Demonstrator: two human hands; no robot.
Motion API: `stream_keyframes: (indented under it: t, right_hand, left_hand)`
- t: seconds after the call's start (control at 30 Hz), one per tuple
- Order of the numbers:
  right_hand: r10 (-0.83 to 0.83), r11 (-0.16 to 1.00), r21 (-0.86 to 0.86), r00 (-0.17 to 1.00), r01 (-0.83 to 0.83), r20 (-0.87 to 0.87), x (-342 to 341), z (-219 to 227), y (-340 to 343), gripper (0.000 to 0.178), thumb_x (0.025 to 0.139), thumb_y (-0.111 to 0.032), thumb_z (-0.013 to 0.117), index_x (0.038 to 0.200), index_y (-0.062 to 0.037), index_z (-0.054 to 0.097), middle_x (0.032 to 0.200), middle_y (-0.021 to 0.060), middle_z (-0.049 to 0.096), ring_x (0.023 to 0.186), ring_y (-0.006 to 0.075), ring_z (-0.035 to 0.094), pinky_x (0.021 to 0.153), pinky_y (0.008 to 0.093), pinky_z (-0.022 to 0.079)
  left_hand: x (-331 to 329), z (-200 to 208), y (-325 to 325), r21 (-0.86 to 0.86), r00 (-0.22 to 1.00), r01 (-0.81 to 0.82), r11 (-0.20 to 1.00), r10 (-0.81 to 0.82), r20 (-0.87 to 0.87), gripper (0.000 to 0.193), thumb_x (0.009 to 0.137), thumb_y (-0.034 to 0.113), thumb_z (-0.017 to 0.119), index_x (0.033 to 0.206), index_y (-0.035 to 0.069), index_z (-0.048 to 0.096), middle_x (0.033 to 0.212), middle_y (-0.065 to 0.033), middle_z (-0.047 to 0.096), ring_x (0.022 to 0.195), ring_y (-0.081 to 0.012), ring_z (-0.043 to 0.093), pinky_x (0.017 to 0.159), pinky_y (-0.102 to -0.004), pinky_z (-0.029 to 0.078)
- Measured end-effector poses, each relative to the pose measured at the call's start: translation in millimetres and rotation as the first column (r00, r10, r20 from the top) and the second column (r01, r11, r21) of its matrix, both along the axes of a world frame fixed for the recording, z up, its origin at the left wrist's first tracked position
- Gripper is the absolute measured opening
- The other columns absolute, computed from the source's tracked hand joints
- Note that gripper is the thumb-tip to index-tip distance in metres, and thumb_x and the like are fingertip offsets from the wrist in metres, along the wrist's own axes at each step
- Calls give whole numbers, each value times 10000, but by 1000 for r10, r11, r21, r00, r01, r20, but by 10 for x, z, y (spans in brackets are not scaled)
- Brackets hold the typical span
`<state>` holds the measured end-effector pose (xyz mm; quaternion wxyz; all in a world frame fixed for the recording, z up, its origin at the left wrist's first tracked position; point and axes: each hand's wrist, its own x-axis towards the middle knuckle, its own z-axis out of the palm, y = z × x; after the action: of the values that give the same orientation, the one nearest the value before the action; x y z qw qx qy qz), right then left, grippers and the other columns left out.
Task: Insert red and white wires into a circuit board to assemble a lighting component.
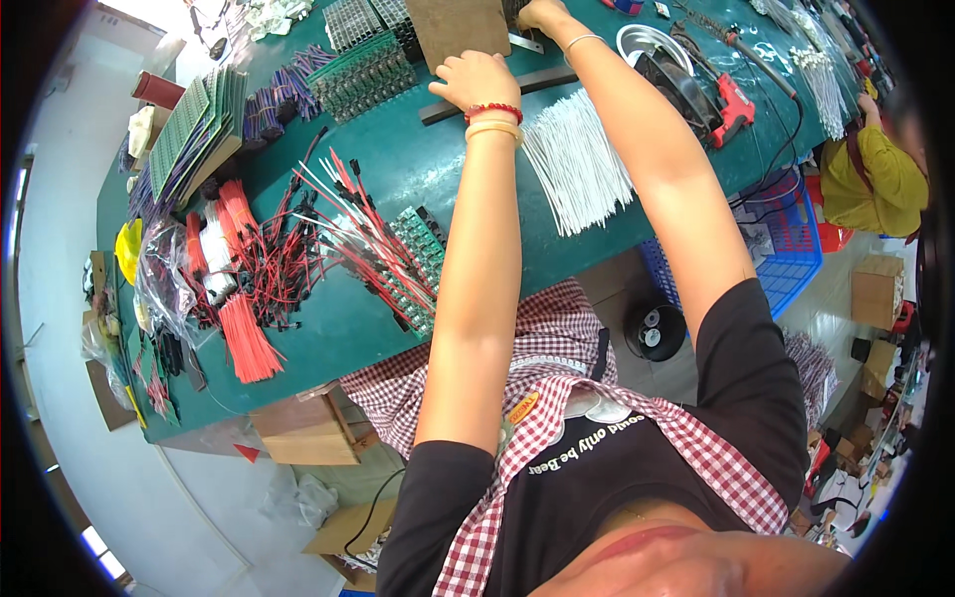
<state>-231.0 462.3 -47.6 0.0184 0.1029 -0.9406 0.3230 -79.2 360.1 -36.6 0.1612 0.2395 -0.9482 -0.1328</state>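
Observation:
My left hand (476, 82) is at the near edge of a flat brown board (460, 30), its fingers bent and their tips partly hidden. Whether it grips the board or something small beside it does not show. My right hand (543, 14) reaches further off, beyond the board's right side, at the upper rim of the picture. Its fingers are closed around a dark thing that is largely cut off. A dark flat bar (545, 80) lies crosswise on the green table by my left wrist. Between my forearms lies a spread bundle of white cable ties or wires (577, 164).
Green circuit boards (366, 78), red and black wires (284, 259) and a stack of green panels (204, 129) crowd the left. At right are a red glue gun (734, 109), a white-rimmed round container (652, 45) and a blue crate (791, 249). A co-worker in yellow (865, 184) is further right.

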Motion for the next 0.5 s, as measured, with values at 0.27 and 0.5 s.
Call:
stream_keyframes:
  t: [0.27,0.5]
  right_hand:
    - [-424,890,-194,906,413,-17,-810,-419,511,348,771,-212,768,1029,16,719,1122,260,673,1095,378,649,892,428,545]
    - [-296,950,-75,950,304,101,-60,-78,-254,329,760,-176,738,1006,41,711,1094,292,664,1081,419,636,904,457,538]
  left_hand:
    - [-219,141,282,44,985,86,995,-92,145,216,842,334,710,919,139,761,999,-89,722,946,-243,684,978,-463,334]
    - [-189,-132,-173,22,992,12,1000,-14,126,124,834,166,670,921,124,747,983,-86,720,934,-244,689,903,-455,389]
